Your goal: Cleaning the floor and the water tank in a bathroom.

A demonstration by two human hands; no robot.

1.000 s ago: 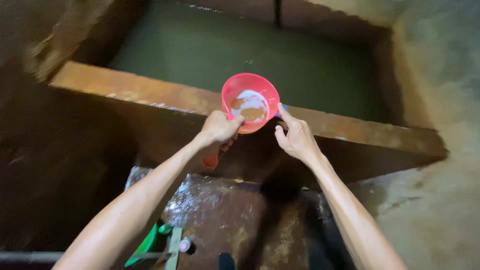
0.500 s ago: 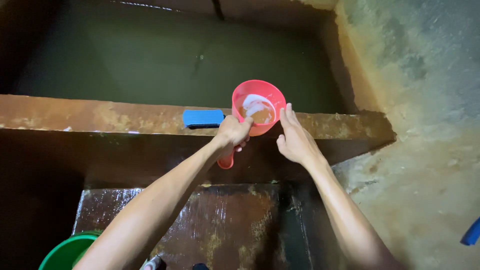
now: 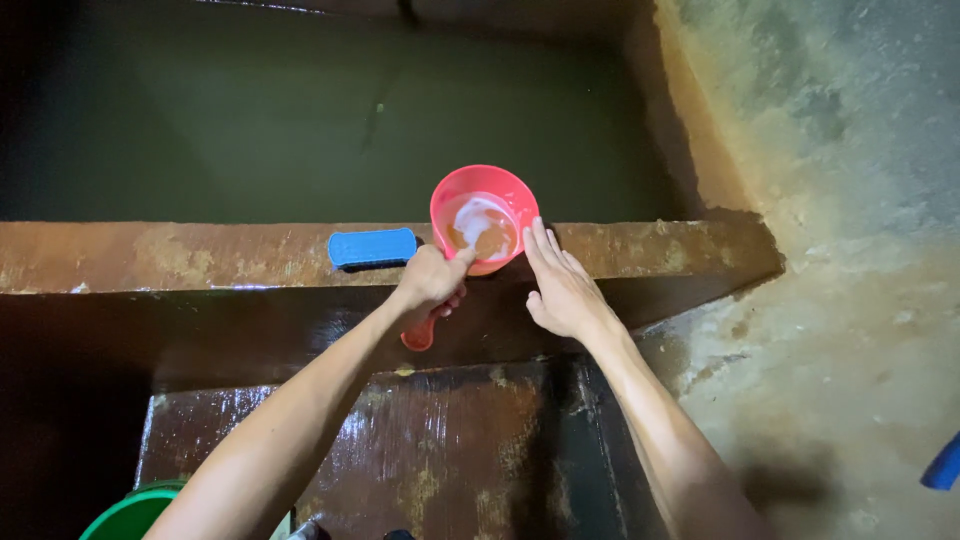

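Note:
My left hand (image 3: 432,280) grips the handle of a pink plastic dipper (image 3: 483,217), whose bowl holds a little cloudy, foamy water. The dipper's bowl is held at the rusty brown rim (image 3: 200,255) of a water tank. My right hand (image 3: 560,287) is flat with fingers together, its fingertips against the dipper's right side. A blue scrubbing brush (image 3: 372,247) lies on the rim just left of my left hand.
The tank (image 3: 300,120) behind the rim is full of dark greenish water. A wet brown step (image 3: 440,450) lies below my arms. A green bucket (image 3: 130,512) shows at the bottom left, a blue object (image 3: 942,465) at the right edge, a rough concrete wall (image 3: 850,200) on the right.
The view has swung left and down, bringing the blue brush into sight. Both hands and the dipper have stayed together at the rim; my right hand has flattened against the dipper.

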